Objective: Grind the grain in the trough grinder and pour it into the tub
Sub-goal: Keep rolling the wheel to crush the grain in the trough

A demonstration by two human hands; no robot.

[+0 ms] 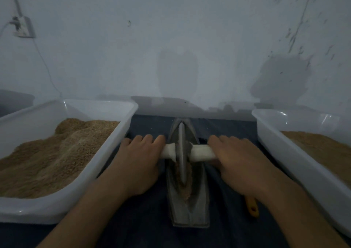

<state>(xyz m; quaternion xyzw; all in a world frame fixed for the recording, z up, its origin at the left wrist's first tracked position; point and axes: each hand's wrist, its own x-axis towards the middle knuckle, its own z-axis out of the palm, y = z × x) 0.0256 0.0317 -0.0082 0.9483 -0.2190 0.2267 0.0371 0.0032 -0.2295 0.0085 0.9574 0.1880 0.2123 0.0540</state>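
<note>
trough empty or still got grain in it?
Not empty. Brown grain lies along the bottom of the trough, around the wheel on its near side. How finely ground it is: cannot tell.
</note>
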